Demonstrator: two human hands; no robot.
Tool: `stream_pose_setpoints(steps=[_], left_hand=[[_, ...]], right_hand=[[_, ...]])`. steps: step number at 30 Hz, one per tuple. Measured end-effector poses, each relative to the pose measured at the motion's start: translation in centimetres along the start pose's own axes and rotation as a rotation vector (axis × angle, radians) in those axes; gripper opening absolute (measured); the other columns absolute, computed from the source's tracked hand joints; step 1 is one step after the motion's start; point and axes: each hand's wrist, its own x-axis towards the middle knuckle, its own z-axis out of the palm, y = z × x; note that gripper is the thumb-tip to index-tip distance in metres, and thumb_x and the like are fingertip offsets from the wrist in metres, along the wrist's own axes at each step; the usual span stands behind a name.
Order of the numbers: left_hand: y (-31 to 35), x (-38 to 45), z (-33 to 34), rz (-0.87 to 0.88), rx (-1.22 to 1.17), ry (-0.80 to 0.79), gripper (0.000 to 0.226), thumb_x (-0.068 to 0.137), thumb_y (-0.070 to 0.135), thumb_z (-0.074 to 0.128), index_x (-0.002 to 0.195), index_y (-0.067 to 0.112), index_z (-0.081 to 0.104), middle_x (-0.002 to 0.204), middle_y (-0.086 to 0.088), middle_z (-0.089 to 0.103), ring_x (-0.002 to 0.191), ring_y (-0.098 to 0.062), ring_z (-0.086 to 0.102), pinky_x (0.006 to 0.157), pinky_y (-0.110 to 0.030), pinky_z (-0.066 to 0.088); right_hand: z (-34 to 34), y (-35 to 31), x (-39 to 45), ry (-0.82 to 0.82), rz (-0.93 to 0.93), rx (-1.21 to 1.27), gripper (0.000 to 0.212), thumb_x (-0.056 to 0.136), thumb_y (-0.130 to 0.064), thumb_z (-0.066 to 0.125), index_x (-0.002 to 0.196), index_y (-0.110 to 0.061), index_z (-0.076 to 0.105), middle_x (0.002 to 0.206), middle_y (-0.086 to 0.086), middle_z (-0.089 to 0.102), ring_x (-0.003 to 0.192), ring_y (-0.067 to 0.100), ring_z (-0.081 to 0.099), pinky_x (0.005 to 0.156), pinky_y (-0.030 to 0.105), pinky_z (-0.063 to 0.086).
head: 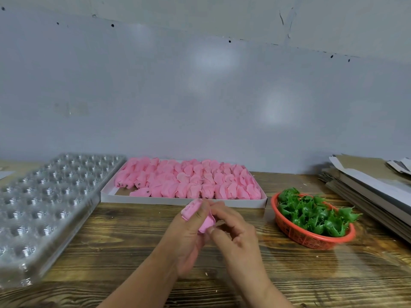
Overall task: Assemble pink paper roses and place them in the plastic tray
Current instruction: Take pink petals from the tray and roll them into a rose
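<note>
Two hands working over wooden table (pixel 124 247): clear plastic tray (pixel 46 210) lying far left, white box (pixel 222 202) of pink petals behind, red basket (pixel 311 237) of green sepals right. Left hand (pixel 189 238) and right hand (pixel 233 232) both pinching pink paper rose (pixel 205 222) mid-table, fingers curling round it.

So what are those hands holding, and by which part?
A pink paper rose: left hand grips its outer petals, right hand pinches its near edge.
</note>
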Motion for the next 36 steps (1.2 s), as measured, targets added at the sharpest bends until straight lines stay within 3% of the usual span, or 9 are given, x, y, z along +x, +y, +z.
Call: stream_pose_setpoints(steps=[6, 11, 15, 19, 24, 28, 32, 34, 36], left_hand=[[0.0, 0.4, 0.0, -0.017, -0.062, 0.119, 0.060, 0.074, 0.042, 0.064, 0.116, 0.000, 0.066, 0.114, -0.019, 0.069, 0.094, -0.033, 0.070, 0.074, -0.042, 0.059], [-0.3, 0.1, 0.4, -0.026, -0.048, 0.115, 0.050, 0.075, 0.045, 0.062, 0.104, 0.005, 0.074, 0.105, -0.020, 0.071, 0.088, -0.031, 0.071, 0.068, -0.036, 0.059], [-0.5, 0.0, 0.8, -0.015, -0.063, 0.103, 0.044, 0.077, 0.037, 0.062, 0.107, 0.005, 0.069, 0.114, -0.013, 0.070, 0.094, -0.026, 0.071, 0.064, -0.031, 0.058], [-0.4, -0.4, 1.2, 0.035, 0.074, 0.056, 0.053, 0.070, 0.050, 0.075, 0.105, 0.009, 0.073, 0.106, -0.018, 0.070, 0.092, -0.025, 0.070, 0.068, -0.027, 0.056], [-0.5, -0.6, 1.0, 0.008, 0.034, -0.083, 0.095, 0.041, 0.048, 0.095, 0.119, 0.003, 0.064, 0.114, -0.019, 0.067, 0.106, -0.028, 0.066, 0.085, -0.033, 0.056], [-0.5, -0.9, 0.6, -0.031, -0.027, -0.139, 0.079, 0.039, 0.039, 0.098, 0.106, 0.005, 0.072, 0.117, -0.019, 0.066, 0.105, -0.028, 0.065, 0.080, -0.032, 0.056], [0.1, -1.1, 0.6, -0.060, 0.119, -0.106, 0.060, 0.048, 0.041, 0.093, 0.096, 0.011, 0.075, 0.107, -0.013, 0.062, 0.077, -0.019, 0.045, 0.052, -0.020, 0.036], [0.2, -1.1, 0.7, -0.084, 0.142, -0.090, 0.039, 0.056, 0.038, 0.089, 0.088, 0.019, 0.078, 0.107, -0.015, 0.057, 0.074, -0.015, 0.044, 0.050, -0.021, 0.030], [0.2, -1.1, 0.8, -0.104, 0.146, -0.082, 0.044, 0.058, 0.038, 0.084, 0.097, 0.018, 0.077, 0.090, -0.014, 0.052, 0.054, -0.007, 0.043, 0.045, -0.019, 0.031]], right_hand=[[0.4, 0.6, 0.1, 0.032, 0.162, 0.067, 0.029, 0.070, 0.004, 0.074, 0.090, -0.015, 0.066, 0.079, 0.007, 0.068, 0.068, 0.005, 0.059, 0.064, 0.018, 0.050], [1.0, 0.4, -0.3, 0.046, 0.117, 0.158, 0.036, 0.071, 0.010, 0.073, 0.088, -0.022, 0.072, 0.073, 0.006, 0.068, 0.066, 0.008, 0.060, 0.064, 0.020, 0.052], [1.2, 0.5, -0.3, 0.075, 0.120, 0.175, 0.050, 0.074, 0.013, 0.069, 0.101, -0.029, 0.072, 0.091, 0.007, 0.072, 0.075, 0.016, 0.063, 0.072, 0.026, 0.054], [1.2, 0.2, -0.5, 0.091, 0.052, 0.120, 0.047, 0.076, 0.008, 0.069, 0.097, -0.033, 0.074, 0.091, 0.007, 0.070, 0.071, 0.013, 0.062, 0.065, 0.024, 0.051], [0.7, -0.3, -0.2, 0.092, 0.034, 0.203, 0.028, 0.075, -0.001, 0.075, 0.087, -0.026, 0.076, 0.079, 0.005, 0.072, 0.069, 0.004, 0.061, 0.062, 0.017, 0.049], [0.0, -0.5, 0.1, -0.065, 0.093, 0.288, 0.018, 0.074, -0.016, 0.067, 0.089, -0.016, 0.077, 0.079, 0.002, 0.074, 0.072, 0.007, 0.065, 0.066, 0.016, 0.050], [-0.3, 0.1, 0.5, -0.151, 0.338, 0.477, 0.014, 0.070, -0.013, 0.066, 0.078, -0.006, 0.075, 0.059, 0.007, 0.060, 0.052, 0.014, 0.053, 0.054, 0.022, 0.048], [-0.4, 0.4, 0.6, -0.164, 0.452, 0.621, 0.006, 0.070, -0.008, 0.074, 0.074, -0.005, 0.074, 0.058, 0.009, 0.056, 0.050, 0.015, 0.051, 0.048, 0.022, 0.048], [-0.4, 0.6, 0.6, -0.171, 0.519, 0.714, 0.013, 0.072, -0.012, 0.071, 0.081, -0.002, 0.070, 0.059, 0.011, 0.056, 0.048, 0.015, 0.051, 0.045, 0.023, 0.049]])
